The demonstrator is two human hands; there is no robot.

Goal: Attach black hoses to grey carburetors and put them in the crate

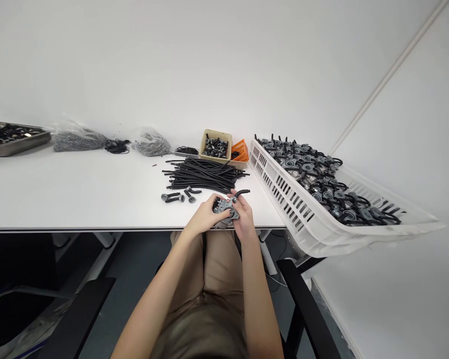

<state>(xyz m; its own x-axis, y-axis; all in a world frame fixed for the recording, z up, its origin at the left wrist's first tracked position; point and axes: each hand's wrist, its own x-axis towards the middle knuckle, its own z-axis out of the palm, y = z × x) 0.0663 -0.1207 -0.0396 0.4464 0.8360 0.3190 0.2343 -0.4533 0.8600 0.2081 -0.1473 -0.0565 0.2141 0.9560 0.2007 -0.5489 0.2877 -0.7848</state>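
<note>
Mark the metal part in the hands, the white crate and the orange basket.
Metal part [225, 205], head view: on its grey body.
White crate [280, 188], head view: on its slotted long side.
Orange basket [241, 148], head view: on its slotted wall.

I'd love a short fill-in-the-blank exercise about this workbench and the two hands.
1. The left hand and right hand hold a metal part whose hose is coloured ____.
2. The small basket beside the cream bin is coloured ____.
3. The large white crate is on the person's ____ side.

Missing words: black; orange; right.
</note>
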